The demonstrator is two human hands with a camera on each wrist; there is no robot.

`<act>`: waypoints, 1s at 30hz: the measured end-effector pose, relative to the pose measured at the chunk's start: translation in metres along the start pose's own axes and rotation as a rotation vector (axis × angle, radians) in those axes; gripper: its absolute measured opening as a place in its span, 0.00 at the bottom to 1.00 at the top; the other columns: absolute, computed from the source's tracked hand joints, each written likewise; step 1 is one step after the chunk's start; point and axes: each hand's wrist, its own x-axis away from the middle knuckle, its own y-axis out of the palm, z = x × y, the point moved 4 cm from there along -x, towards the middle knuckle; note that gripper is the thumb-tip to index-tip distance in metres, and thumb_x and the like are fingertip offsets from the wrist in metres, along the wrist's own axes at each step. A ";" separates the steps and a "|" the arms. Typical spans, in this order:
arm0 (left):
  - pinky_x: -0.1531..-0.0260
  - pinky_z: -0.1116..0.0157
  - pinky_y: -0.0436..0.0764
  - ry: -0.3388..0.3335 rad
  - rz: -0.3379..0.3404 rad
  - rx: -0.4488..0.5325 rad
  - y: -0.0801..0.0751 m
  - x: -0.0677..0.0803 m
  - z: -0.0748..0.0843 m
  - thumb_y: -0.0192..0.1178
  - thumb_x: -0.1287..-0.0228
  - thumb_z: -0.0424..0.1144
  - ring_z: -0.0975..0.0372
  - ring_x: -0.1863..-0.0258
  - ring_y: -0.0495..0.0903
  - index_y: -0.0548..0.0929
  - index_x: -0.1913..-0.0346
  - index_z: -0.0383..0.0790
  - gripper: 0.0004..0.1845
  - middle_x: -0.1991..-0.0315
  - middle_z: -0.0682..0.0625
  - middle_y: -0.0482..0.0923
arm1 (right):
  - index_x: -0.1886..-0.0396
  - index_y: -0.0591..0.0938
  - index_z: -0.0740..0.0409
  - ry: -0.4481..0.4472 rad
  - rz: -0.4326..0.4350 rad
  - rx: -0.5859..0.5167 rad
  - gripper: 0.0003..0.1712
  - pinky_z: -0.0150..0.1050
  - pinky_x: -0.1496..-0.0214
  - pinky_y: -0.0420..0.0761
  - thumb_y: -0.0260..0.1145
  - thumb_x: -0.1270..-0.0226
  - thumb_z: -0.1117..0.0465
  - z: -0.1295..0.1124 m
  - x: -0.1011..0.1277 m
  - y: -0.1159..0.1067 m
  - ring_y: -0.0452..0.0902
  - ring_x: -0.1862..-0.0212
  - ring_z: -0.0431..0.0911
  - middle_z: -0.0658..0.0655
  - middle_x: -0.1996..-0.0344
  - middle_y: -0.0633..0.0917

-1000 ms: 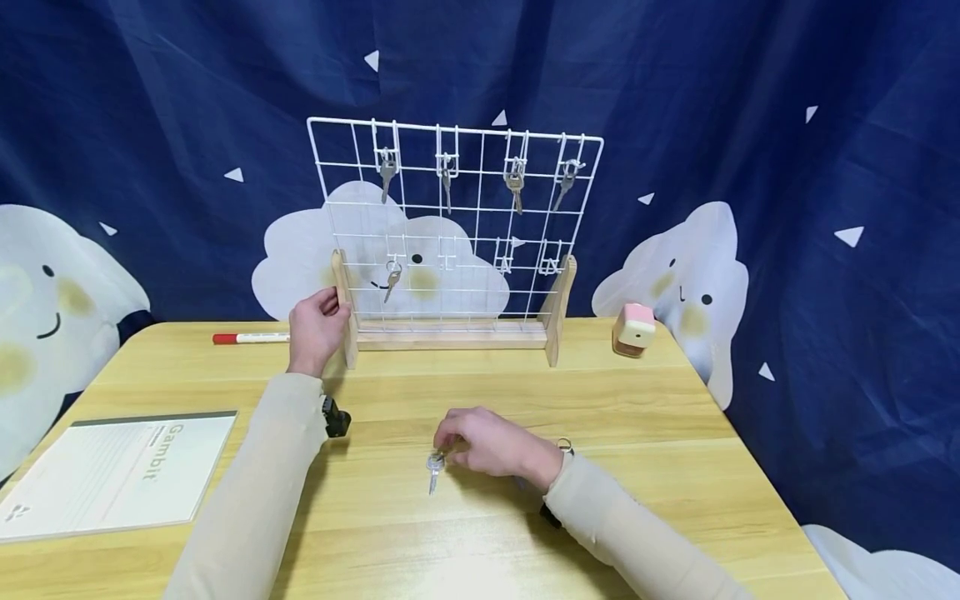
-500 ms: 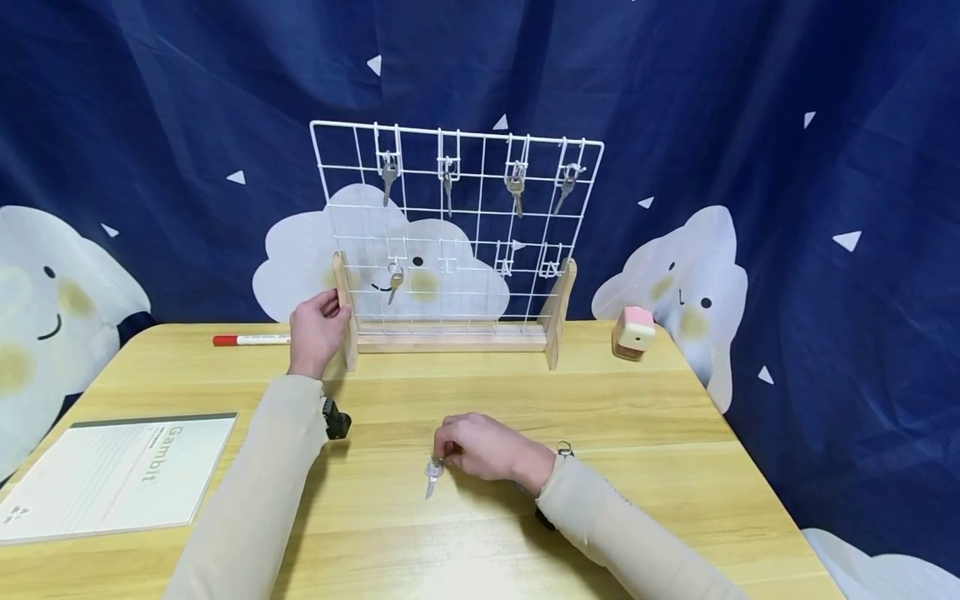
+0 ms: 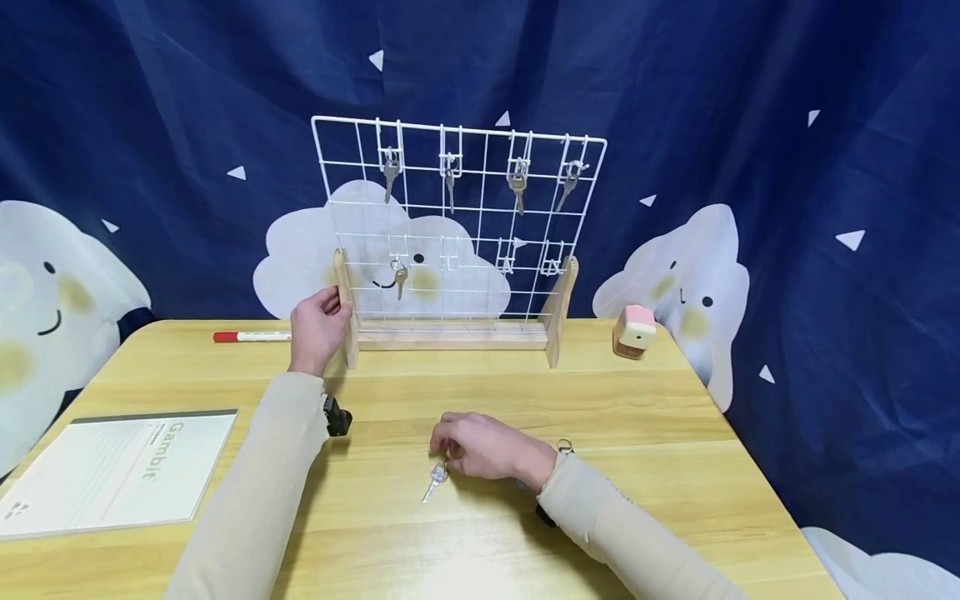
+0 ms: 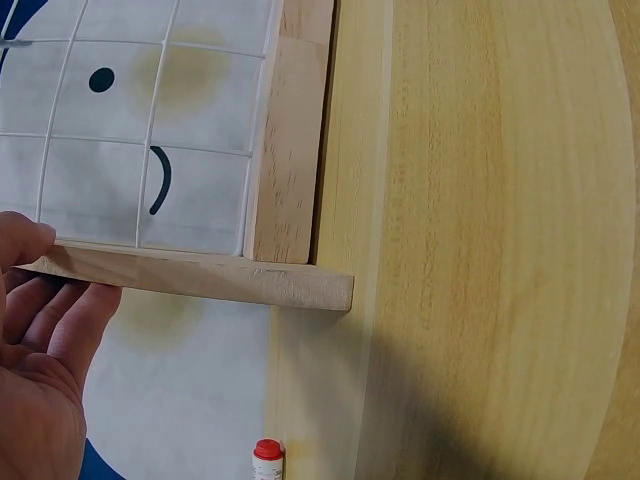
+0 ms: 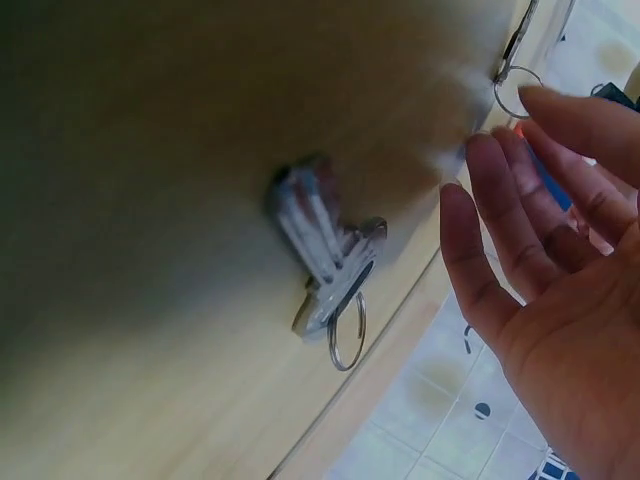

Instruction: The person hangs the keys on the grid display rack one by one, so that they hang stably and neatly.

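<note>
Wooden upright (image 3: pixel 348 321) of wire key rack (image 3: pixel 480 287) gripped by left hand (image 3: pixel 317 329), silver key (image 3: pixel 435 482) pinched at right hand (image 3: pixel 487 450) fingertips, tip near table (image 3: pixel 450 550): seemingly mid-pickup, calling next for a firm pinch and clean lift.

a small silver key on a ring (image 3: pixel 436 478) hangs blade-down with its tip near the wooden surface (image 3: pixel 480 533), pinched at the ring, in front of a white wire grid rack (image 3: pixel 457 242) standing upright on wooden feet.
</note>
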 end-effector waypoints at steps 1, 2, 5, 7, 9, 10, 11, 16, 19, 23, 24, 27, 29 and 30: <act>0.44 0.63 0.79 -0.001 0.000 0.000 0.000 0.000 0.000 0.56 0.30 0.33 0.52 0.42 0.77 0.73 0.35 0.28 0.23 0.41 0.35 0.76 | 0.57 0.84 0.56 -0.007 -0.005 -0.002 0.16 0.20 0.57 0.76 0.69 0.44 0.74 0.000 0.000 0.000 0.76 0.62 0.34 0.46 0.62 0.80; 0.44 0.63 0.78 -0.001 0.000 0.001 0.000 0.000 0.000 0.56 0.30 0.33 0.52 0.42 0.77 0.73 0.35 0.28 0.23 0.41 0.35 0.76 | 0.59 0.85 0.56 -0.016 -0.008 -0.002 0.15 0.20 0.57 0.76 0.69 0.44 0.74 0.000 0.000 0.000 0.76 0.62 0.33 0.45 0.62 0.80; 0.44 0.63 0.78 -0.003 -0.001 0.008 0.000 0.000 0.001 0.56 0.30 0.33 0.51 0.42 0.77 0.72 0.35 0.27 0.23 0.41 0.34 0.75 | 0.64 0.85 0.54 -0.036 -0.010 0.008 0.12 0.20 0.56 0.75 0.69 0.43 0.74 0.000 0.000 0.000 0.75 0.63 0.32 0.43 0.65 0.80; 0.43 0.63 0.78 -0.006 -0.002 0.010 0.000 0.000 0.001 0.56 0.30 0.33 0.51 0.42 0.77 0.72 0.35 0.27 0.24 0.41 0.34 0.75 | 0.66 0.85 0.53 -0.034 -0.008 0.017 0.11 0.20 0.56 0.75 0.69 0.42 0.73 0.000 -0.001 0.000 0.74 0.63 0.31 0.42 0.67 0.80; 0.43 0.62 0.78 -0.008 -0.003 0.010 0.000 0.000 0.000 0.56 0.30 0.33 0.51 0.42 0.77 0.72 0.34 0.27 0.24 0.41 0.34 0.75 | 0.67 0.85 0.53 -0.027 -0.006 0.013 0.10 0.20 0.56 0.75 0.69 0.42 0.73 0.000 0.000 -0.001 0.75 0.63 0.31 0.42 0.67 0.81; 0.43 0.63 0.78 -0.010 -0.004 0.009 0.000 0.000 0.000 0.56 0.30 0.33 0.51 0.42 0.77 0.72 0.34 0.27 0.24 0.41 0.34 0.75 | 0.67 0.85 0.53 -0.020 -0.002 0.005 0.10 0.20 0.56 0.76 0.69 0.41 0.73 0.000 0.000 -0.001 0.75 0.63 0.31 0.42 0.67 0.81; 0.43 0.63 0.78 -0.010 -0.005 0.011 0.000 0.000 0.000 0.56 0.30 0.33 0.51 0.42 0.77 0.72 0.34 0.27 0.24 0.41 0.34 0.75 | 0.67 0.85 0.53 -0.013 0.004 -0.007 0.10 0.20 0.56 0.76 0.69 0.41 0.73 0.000 0.000 -0.003 0.75 0.63 0.31 0.42 0.67 0.82; 0.43 0.63 0.78 -0.009 -0.003 0.010 0.000 0.000 0.001 0.56 0.30 0.33 0.52 0.42 0.77 0.72 0.35 0.27 0.23 0.41 0.35 0.76 | 0.67 0.85 0.56 0.020 0.063 -0.127 0.06 0.23 0.59 0.79 0.69 0.38 0.71 0.000 0.001 -0.013 0.76 0.65 0.32 0.43 0.69 0.83; 0.43 0.63 0.78 -0.008 -0.001 0.007 0.000 0.001 0.002 0.56 0.30 0.33 0.51 0.42 0.77 0.73 0.35 0.28 0.23 0.41 0.35 0.76 | 0.65 0.85 0.58 0.020 0.104 -0.195 0.05 0.25 0.60 0.80 0.68 0.37 0.71 -0.002 0.003 -0.020 0.77 0.66 0.34 0.44 0.69 0.83; 0.44 0.63 0.78 -0.003 0.001 0.001 -0.001 0.001 0.002 0.56 0.30 0.32 0.51 0.42 0.77 0.73 0.36 0.27 0.22 0.42 0.35 0.76 | 0.64 0.85 0.59 0.007 0.159 -0.237 0.03 0.27 0.59 0.81 0.68 0.36 0.70 -0.003 0.004 -0.028 0.78 0.64 0.35 0.45 0.67 0.84; 0.44 0.63 0.78 -0.001 0.001 0.001 -0.001 0.002 0.002 0.56 0.30 0.32 0.51 0.43 0.78 0.74 0.36 0.27 0.22 0.42 0.35 0.76 | 0.64 0.86 0.59 0.007 0.170 -0.241 0.03 0.28 0.58 0.81 0.68 0.36 0.70 -0.003 0.004 -0.030 0.78 0.63 0.35 0.45 0.67 0.84; 0.44 0.62 0.78 0.004 -0.001 -0.003 -0.001 0.001 0.002 0.56 0.30 0.32 0.51 0.43 0.78 0.74 0.36 0.27 0.22 0.42 0.35 0.76 | 0.63 0.86 0.60 0.025 0.197 -0.253 0.03 0.29 0.57 0.81 0.68 0.35 0.69 -0.003 0.004 -0.035 0.79 0.62 0.36 0.44 0.66 0.85; 0.44 0.62 0.78 0.004 -0.003 -0.003 -0.001 0.001 0.002 0.56 0.30 0.32 0.51 0.43 0.77 0.74 0.36 0.27 0.22 0.42 0.34 0.76 | 0.63 0.86 0.60 0.046 0.213 -0.256 0.04 0.30 0.56 0.81 0.68 0.35 0.69 -0.003 0.005 -0.039 0.79 0.62 0.36 0.44 0.66 0.85; 0.44 0.62 0.79 0.004 -0.003 -0.003 -0.001 0.001 0.002 0.56 0.30 0.32 0.51 0.43 0.78 0.74 0.36 0.27 0.22 0.42 0.34 0.77 | 0.62 0.86 0.60 0.055 0.220 -0.260 0.04 0.30 0.56 0.81 0.68 0.36 0.70 -0.003 0.005 -0.040 0.79 0.62 0.36 0.44 0.66 0.85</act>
